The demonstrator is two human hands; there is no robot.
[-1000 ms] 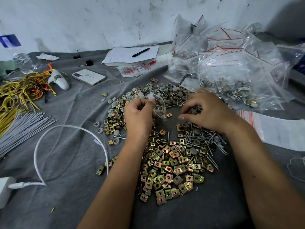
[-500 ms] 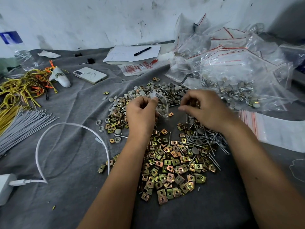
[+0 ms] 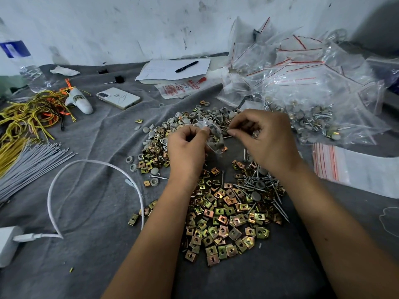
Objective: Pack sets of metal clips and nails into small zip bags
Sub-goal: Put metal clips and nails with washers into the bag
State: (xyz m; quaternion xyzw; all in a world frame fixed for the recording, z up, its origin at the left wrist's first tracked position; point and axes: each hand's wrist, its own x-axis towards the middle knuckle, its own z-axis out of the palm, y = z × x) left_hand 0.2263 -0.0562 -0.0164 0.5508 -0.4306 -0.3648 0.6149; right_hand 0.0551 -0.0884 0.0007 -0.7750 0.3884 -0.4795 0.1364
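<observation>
Covering the bench (image 3: 90,251) is a grey cloth; a heap of filled zip bags (image 3: 306,83) sits at far right. Loose metal clips (image 3: 222,221) spread at centre, nails (image 3: 259,182) just right of them. Left hand (image 3: 185,152) pinches a small zip bag (image 3: 212,134) holding grey caps, above the pile. Right hand (image 3: 267,137), fingers curled, pinches a small part beside the bag's mouth.

Head view, close, looking forward-down over grey-clothed table (image 3: 90,212).
</observation>
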